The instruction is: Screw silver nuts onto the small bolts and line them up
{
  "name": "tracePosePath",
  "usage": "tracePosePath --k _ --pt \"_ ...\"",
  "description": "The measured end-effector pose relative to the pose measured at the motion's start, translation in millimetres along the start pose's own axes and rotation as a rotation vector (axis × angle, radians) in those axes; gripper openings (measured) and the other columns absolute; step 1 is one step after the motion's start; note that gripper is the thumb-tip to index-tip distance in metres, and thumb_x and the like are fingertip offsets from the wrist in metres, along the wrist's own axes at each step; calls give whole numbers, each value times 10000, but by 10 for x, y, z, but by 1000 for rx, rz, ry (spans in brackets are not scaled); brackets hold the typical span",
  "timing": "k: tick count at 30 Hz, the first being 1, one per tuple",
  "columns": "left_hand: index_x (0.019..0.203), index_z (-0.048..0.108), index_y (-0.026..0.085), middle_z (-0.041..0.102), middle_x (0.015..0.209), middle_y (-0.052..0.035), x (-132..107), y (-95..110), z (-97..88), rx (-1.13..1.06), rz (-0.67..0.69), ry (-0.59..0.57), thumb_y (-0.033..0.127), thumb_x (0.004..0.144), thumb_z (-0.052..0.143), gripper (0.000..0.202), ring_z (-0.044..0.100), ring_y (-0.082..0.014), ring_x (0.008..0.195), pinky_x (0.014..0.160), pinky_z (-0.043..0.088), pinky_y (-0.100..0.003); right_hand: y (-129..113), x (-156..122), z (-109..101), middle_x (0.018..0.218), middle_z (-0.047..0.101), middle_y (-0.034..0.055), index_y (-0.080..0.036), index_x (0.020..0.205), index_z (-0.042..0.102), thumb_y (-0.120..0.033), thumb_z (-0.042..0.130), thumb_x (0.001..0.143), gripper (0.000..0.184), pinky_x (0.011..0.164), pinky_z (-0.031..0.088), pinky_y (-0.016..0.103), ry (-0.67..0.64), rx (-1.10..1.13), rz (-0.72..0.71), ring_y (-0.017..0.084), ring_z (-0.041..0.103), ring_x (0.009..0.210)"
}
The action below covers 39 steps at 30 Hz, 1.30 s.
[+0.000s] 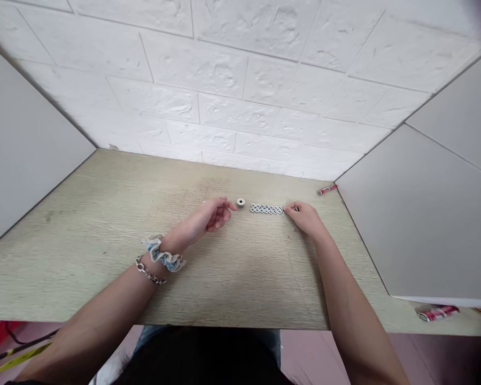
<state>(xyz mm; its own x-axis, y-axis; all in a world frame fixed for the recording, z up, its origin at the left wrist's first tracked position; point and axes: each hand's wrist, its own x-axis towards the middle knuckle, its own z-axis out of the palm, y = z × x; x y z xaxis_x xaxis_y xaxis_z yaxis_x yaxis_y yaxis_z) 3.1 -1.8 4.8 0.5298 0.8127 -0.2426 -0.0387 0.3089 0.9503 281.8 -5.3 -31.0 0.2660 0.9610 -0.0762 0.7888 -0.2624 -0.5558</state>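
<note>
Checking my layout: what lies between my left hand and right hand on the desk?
In the head view, a round metal washer sits nearest your left hand, then a tight row of small hex nuts next to your right hand.

Bright, even light; wide-angle edge distortion.

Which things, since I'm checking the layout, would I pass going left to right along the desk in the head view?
Blue-and-white scrunchie → left hand → round metal ring → row of small hex nuts → right hand → red pen-like stick
</note>
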Motion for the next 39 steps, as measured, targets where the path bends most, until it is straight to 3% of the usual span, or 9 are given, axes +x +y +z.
tracePosePath --k 15,23,30,34,39 --pt "821 574 167 461 646 19 1 -48 -4 150 -24 29 421 779 409 307 355 -54 484 392 200 -184 -42 -27 -13 649 599 9 -190 652 592 -389 470 709 240 569 335 238 -4 -33 12 147 508 637" --pt "825 579 150 479 656 11 -18 -17 12 215 -27 51 425 774 432 317 373 -54 498 410 234 -185 -5 -3 -23 621 580 14 -185 644 574 -451 416 733 322 592 334 250 -16 -2 4 162 505 654" --pt "801 578 149 474 623 20 -17 0 40 174 -56 28 388 767 477 262 373 -48 477 393 225 -183 46 40 20 557 502 -22 -200 761 558 -237 348 706 220 543 352 247 168 286 63 136 454 543" --pt "810 602 136 498 626 10 13 -72 55 101 -76 -21 374 773 493 265 399 -43 473 376 230 -168 -251 -109 92 628 524 -27 -207 904 530 -250 379 744 224 556 396 254 202 512 -88 123 480 550" --pt "1013 597 141 620 896 -76 32 -187 82 -175 -107 -141 332 829 455 301 546 -70 622 464 391 -150 -860 -495 289 1002 605 38 -235 1034 476 -292 398 831 225 830 431 321 42 747 -514 151 554 951"
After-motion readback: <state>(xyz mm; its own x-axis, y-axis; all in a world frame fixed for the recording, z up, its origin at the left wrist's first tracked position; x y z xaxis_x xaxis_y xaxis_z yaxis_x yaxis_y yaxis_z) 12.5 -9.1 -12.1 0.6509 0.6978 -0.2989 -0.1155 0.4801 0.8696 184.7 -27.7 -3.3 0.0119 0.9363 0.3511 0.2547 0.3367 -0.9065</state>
